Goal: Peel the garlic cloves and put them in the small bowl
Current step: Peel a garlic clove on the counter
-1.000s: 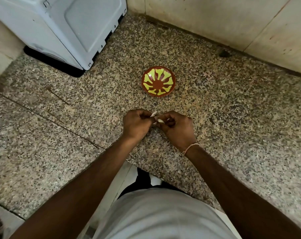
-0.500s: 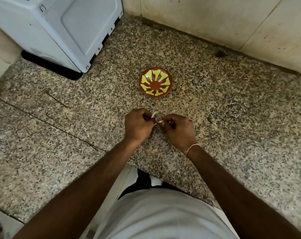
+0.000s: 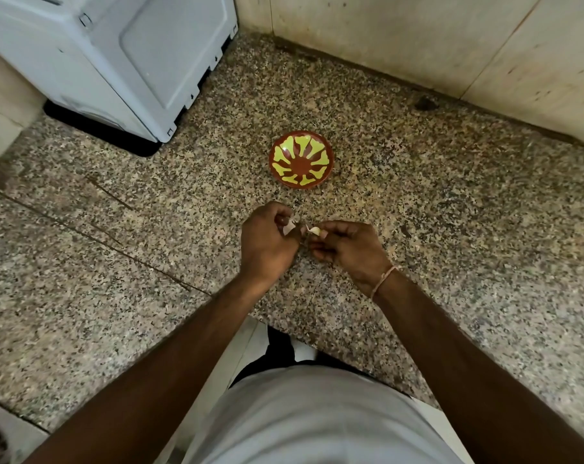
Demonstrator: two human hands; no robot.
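Pinching a small pale garlic clove (image 3: 315, 231) between thumb and curled fingers, the right hand (image 3: 349, 251) hovers over the speckled granite counter (image 3: 451, 202), just on the person's side of the small round red-brown bowl with yellow-green petal pattern (image 3: 302, 164). Close beside it, the left hand (image 3: 267, 242) nips a thin whitish flake of garlic skin (image 3: 288, 227) with its fingers curled. That bowl sits on the counter beyond both hands. Left of the bowl and farther back stands a light grey boxy appliance (image 3: 116, 58).
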